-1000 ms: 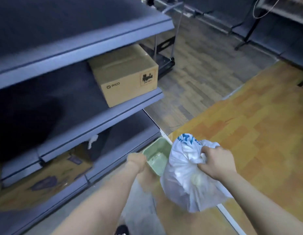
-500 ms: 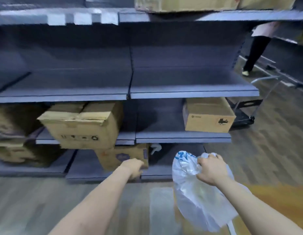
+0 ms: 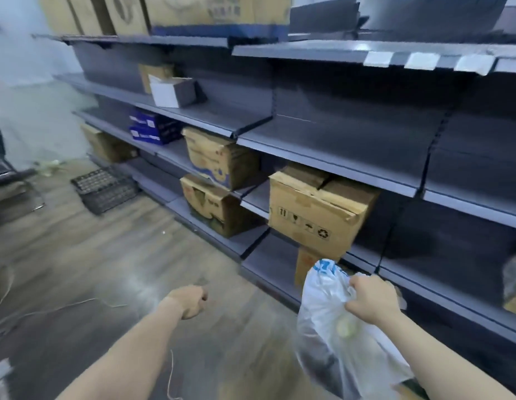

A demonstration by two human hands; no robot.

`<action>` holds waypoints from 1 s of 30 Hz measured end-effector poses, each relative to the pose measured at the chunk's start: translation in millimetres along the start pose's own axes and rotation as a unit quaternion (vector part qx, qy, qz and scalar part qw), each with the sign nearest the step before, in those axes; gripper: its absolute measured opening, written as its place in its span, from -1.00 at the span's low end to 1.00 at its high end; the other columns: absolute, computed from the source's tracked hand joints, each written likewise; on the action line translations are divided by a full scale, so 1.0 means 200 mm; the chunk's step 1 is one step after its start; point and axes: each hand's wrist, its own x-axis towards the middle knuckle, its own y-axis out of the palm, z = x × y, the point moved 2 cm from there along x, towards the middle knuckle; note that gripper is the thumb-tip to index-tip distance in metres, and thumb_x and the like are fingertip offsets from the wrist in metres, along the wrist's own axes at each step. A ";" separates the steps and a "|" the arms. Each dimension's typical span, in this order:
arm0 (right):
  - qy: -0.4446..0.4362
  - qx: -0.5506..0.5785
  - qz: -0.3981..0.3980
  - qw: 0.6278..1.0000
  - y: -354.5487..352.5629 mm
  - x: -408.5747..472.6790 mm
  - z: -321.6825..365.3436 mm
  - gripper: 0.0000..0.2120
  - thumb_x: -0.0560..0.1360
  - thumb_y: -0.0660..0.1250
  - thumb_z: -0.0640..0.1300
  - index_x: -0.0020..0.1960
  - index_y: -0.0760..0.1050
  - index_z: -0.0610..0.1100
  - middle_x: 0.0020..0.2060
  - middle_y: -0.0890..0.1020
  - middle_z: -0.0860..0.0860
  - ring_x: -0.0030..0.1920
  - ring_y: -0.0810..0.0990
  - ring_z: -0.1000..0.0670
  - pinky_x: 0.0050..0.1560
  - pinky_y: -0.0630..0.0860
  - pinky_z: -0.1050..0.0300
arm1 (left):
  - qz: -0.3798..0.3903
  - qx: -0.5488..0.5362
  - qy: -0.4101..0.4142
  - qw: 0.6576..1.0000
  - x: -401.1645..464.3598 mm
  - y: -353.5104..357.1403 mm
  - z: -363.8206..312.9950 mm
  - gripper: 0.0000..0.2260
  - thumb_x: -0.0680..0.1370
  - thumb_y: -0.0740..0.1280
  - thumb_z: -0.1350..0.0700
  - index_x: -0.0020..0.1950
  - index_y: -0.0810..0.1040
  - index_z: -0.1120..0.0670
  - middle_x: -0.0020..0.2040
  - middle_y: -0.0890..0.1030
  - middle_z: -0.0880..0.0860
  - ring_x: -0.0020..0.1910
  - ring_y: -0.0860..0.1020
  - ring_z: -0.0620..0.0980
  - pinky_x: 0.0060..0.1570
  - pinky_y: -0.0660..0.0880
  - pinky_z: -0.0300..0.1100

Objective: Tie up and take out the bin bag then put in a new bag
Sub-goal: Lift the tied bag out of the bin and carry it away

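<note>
Hanging bin bag (image 3: 332, 321) under right hand (image 3: 370, 298)

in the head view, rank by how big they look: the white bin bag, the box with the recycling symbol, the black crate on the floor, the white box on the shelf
1. Bin bag, nearest the camera, so unsure
2. Recycling-symbol box, similar in apparent size
3. Black crate
4. White box, farther away

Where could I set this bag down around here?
Bare floor lies ahead of the left hand, between the black crate and the shelving. The shelf right of the taped box is bare. Shelves left of it are crowded with boxes.
</note>
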 end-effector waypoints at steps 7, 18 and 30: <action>-0.152 -0.005 0.026 0.988 -0.08 0.43 0.64 -0.83 0.37 0.25 0.06 -0.08 0.37 0.03 -0.14 0.52 0.04 0.13 0.51 -0.05 -0.03 0.35 0.09 | -0.009 -0.093 -0.160 0.983 -0.17 0.09 0.51 -0.62 0.57 0.16 0.15 0.39 0.38 0.04 0.39 0.43 0.07 0.36 0.42 0.04 0.26 0.35 -0.21; -0.355 -0.054 -0.009 0.933 -0.17 1.01 1.59 -0.81 0.36 0.26 0.05 -0.08 0.42 0.00 -0.02 0.63 -0.01 0.09 0.56 -0.10 -0.03 0.41 0.09 | -0.050 -0.146 -0.293 0.943 -0.08 -0.03 0.86 -0.68 0.57 0.19 0.10 0.33 0.43 0.01 0.31 0.50 0.09 0.29 0.48 0.11 0.19 0.43 -0.11; -0.378 -0.068 0.002 0.923 -0.29 1.65 2.45 -0.78 0.36 0.26 0.03 -0.04 0.45 -0.02 -0.03 0.62 -0.02 0.07 0.56 -0.09 -0.01 0.34 0.08 | -0.041 -0.141 -0.343 0.928 0.26 -0.29 1.75 -0.72 0.56 0.16 0.14 0.26 0.46 0.06 0.28 0.50 0.08 0.26 0.49 0.10 0.11 0.43 -0.12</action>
